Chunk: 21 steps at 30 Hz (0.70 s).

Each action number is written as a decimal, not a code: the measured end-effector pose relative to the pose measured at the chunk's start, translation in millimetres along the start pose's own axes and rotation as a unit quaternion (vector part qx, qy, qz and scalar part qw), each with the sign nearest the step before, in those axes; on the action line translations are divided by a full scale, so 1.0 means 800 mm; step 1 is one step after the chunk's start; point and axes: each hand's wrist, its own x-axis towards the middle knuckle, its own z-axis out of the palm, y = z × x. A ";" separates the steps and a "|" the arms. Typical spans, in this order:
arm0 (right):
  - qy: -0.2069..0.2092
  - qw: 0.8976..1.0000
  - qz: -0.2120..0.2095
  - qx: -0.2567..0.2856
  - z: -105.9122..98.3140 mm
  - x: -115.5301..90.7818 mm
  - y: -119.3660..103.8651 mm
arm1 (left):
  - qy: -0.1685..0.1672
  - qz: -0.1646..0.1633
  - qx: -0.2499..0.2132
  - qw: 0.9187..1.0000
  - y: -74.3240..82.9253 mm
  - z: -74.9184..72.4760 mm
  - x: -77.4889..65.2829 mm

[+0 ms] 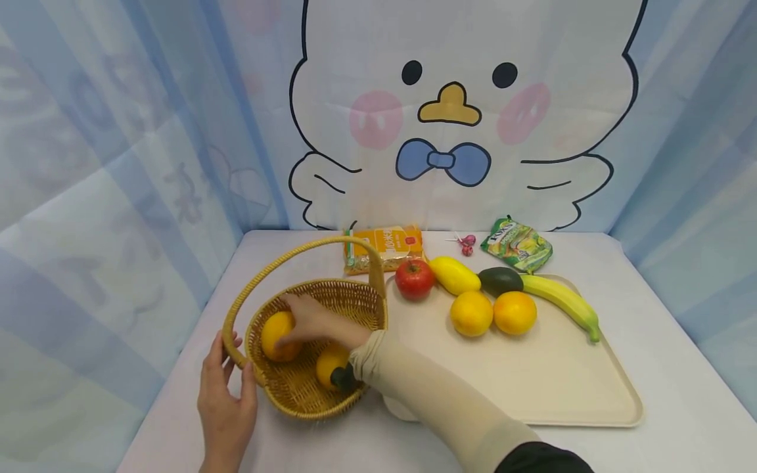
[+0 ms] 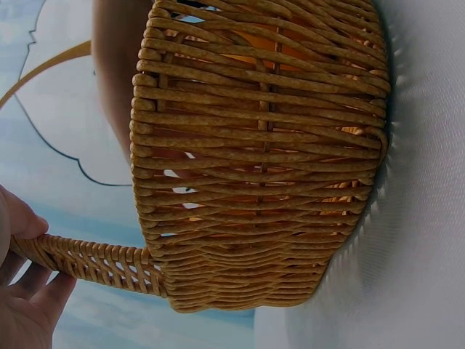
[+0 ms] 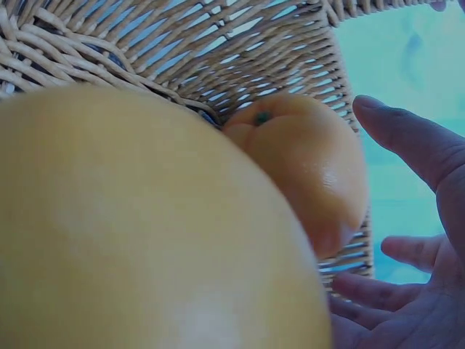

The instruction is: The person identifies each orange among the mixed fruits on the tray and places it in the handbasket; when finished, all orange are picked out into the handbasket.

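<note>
A wicker basket (image 1: pixel 304 401) with a tall arched handle stands at the left of the table. My left hand (image 1: pixel 227 401) grips the foot of the handle (image 2: pixel 109 265), thumb on one side and fingers on the other. Inside the basket, my right hand (image 1: pixel 313 320) is at an orange (image 1: pixel 276 338), its thumb and fingers spread. In the right wrist view, the fingers (image 3: pixel 407 251) show beside that orange (image 3: pixel 305 160). Another yellow-orange round fruit (image 1: pixel 331 364) lies nearer, with a dark green thing (image 1: pixel 343 378) against it, partly hidden by my right sleeve.
A cream tray (image 1: pixel 532 387) to the right bears a red apple (image 1: pixel 414 279), two oranges (image 1: pixel 471 314), a yellow lemon-like fruit (image 1: pixel 454 276), a dark green fruit (image 1: pixel 500 281) and a banana (image 1: pixel 562 302). Behind are an orange packet (image 1: pixel 384 246), a green packet (image 1: pixel 517 244) and small pink items (image 1: pixel 467 244).
</note>
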 end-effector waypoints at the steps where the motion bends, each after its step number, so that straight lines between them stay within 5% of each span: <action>1: 0.001 1.000 -0.004 -0.001 -0.002 0.000 0.000 | -0.001 -0.001 0.001 1.000 0.000 0.000 0.000; 21: 0.018 1.000 -0.005 0.010 -0.028 -0.015 0.003 | -0.004 0.008 -0.002 1.000 -0.001 0.000 0.001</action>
